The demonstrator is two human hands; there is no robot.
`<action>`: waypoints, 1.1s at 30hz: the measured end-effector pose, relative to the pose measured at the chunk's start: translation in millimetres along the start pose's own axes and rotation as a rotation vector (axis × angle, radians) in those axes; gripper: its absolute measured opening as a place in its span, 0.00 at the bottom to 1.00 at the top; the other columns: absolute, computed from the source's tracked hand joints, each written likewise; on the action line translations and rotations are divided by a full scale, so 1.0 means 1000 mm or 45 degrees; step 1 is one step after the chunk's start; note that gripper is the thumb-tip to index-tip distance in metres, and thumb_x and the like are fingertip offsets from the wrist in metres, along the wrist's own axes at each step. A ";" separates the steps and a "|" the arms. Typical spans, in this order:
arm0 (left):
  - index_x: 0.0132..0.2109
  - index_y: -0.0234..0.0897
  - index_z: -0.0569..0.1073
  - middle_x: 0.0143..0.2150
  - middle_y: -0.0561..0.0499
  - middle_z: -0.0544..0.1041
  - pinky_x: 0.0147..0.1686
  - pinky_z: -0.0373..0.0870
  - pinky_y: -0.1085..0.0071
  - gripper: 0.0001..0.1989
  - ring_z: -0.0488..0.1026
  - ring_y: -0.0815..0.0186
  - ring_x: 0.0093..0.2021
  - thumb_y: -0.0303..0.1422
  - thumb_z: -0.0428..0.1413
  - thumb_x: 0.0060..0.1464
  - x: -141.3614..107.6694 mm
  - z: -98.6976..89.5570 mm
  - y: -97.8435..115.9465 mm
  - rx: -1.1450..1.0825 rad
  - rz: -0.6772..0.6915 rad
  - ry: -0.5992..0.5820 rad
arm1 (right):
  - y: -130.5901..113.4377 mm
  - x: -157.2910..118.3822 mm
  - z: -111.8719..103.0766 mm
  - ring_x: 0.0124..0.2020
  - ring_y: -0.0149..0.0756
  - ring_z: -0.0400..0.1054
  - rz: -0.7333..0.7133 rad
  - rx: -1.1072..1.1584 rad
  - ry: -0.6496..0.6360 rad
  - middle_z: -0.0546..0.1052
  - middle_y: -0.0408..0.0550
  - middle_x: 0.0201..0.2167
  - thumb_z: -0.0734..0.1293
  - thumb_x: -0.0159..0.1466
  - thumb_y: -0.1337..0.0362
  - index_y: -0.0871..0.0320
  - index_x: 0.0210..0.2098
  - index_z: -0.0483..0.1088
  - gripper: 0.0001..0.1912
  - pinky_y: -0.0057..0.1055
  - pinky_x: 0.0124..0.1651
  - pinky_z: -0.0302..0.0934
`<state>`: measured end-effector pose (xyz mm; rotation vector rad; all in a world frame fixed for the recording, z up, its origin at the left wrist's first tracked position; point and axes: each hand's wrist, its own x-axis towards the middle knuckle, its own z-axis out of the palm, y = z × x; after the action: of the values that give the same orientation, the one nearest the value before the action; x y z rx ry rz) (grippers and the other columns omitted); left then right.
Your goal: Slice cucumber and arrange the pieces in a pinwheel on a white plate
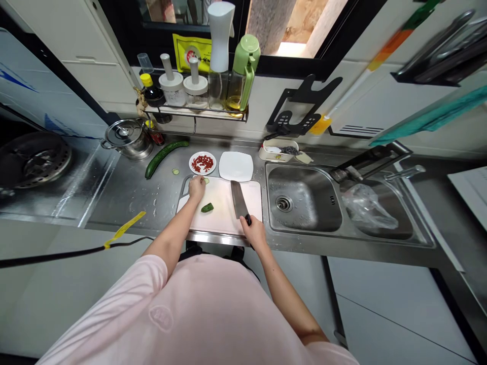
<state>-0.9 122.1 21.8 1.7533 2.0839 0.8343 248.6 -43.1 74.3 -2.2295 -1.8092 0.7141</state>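
My right hand (pixel 254 232) grips the black handle of a cleaver (pixel 239 200), whose broad blade lies over the right part of the white cutting board (pixel 224 223). At the board's upper left, my left hand (pixel 197 187) is closed, with a thin cucumber slice (pixel 206 181) at its fingertips. A short cucumber piece (pixel 207 208) rests on the board between the two hands. Behind the board stand a small plate of chopped red pieces (pixel 202 163) and a bare white square plate (pixel 236 166). A long cucumber (pixel 163 157) and another slice (pixel 175 172) lie on the steel counter to the left.
A lidded steel pot (pixel 127 139) stands back left, near a dark wok (pixel 32 159). Right of the board is a double sink (pixel 304 197) with a plastic bag (pixel 369 208). A rack (pixel 198 111) of seasonings hangs behind. A yellow-tagged cable (pixel 125 242) crosses at left.
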 end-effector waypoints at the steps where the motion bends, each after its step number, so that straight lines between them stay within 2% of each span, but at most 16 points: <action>1: 0.36 0.37 0.73 0.32 0.46 0.75 0.40 0.62 0.68 0.09 0.70 0.61 0.37 0.27 0.50 0.49 -0.001 -0.001 0.000 -0.010 -0.006 0.011 | 0.000 0.000 0.000 0.29 0.35 0.66 0.005 -0.015 -0.007 0.74 0.48 0.27 0.54 0.65 0.49 0.58 0.32 0.69 0.21 0.26 0.29 0.46; 7: 0.37 0.37 0.73 0.31 0.49 0.74 0.39 0.64 0.69 0.08 0.70 0.64 0.35 0.30 0.51 0.50 -0.021 -0.009 0.000 -0.129 -0.062 0.077 | -0.003 -0.001 -0.002 0.30 0.34 0.66 -0.019 -0.098 -0.095 0.74 0.47 0.29 0.52 0.66 0.49 0.57 0.36 0.68 0.21 0.26 0.28 0.43; 11: 0.38 0.37 0.73 0.31 0.50 0.74 0.37 0.65 0.70 0.09 0.69 0.66 0.31 0.33 0.51 0.52 -0.046 -0.016 -0.006 -0.225 -0.043 0.115 | -0.007 -0.002 -0.004 0.32 0.34 0.67 -0.070 -0.119 -0.185 0.75 0.47 0.31 0.49 0.68 0.48 0.56 0.41 0.65 0.22 0.26 0.29 0.44; 15: 0.38 0.37 0.73 0.33 0.50 0.74 0.37 0.66 0.70 0.09 0.69 0.67 0.31 0.36 0.52 0.54 -0.073 -0.023 -0.011 -0.268 0.002 0.088 | -0.013 -0.003 -0.004 0.34 0.35 0.67 -0.084 -0.128 -0.236 0.75 0.49 0.32 0.48 0.68 0.49 0.57 0.41 0.65 0.23 0.27 0.30 0.44; 23: 0.38 0.37 0.73 0.36 0.48 0.73 0.40 0.67 0.68 0.08 0.70 0.66 0.37 0.35 0.51 0.56 -0.110 -0.034 -0.016 -0.286 0.252 0.044 | -0.024 -0.007 -0.003 0.34 0.36 0.68 -0.139 -0.191 -0.251 0.75 0.48 0.32 0.48 0.69 0.50 0.57 0.43 0.64 0.21 0.27 0.29 0.44; 28: 0.39 0.38 0.74 0.37 0.48 0.72 0.44 0.67 0.66 0.08 0.70 0.65 0.41 0.34 0.51 0.57 -0.117 -0.035 -0.013 -0.284 0.404 0.065 | -0.034 -0.017 -0.001 0.34 0.37 0.69 -0.188 -0.279 -0.278 0.75 0.49 0.32 0.48 0.69 0.51 0.57 0.44 0.64 0.21 0.27 0.31 0.47; 33: 0.41 0.39 0.75 0.39 0.48 0.73 0.45 0.67 0.66 0.09 0.70 0.65 0.42 0.34 0.51 0.57 -0.119 -0.030 -0.013 -0.274 0.504 0.023 | -0.043 -0.025 0.003 0.34 0.36 0.70 -0.242 -0.310 -0.302 0.76 0.49 0.33 0.49 0.69 0.51 0.57 0.44 0.64 0.20 0.27 0.33 0.48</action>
<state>-3.0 -1.4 20.7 2.0685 1.6034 1.1346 206.0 -57.4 96.6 -2.1469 -2.2990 0.7851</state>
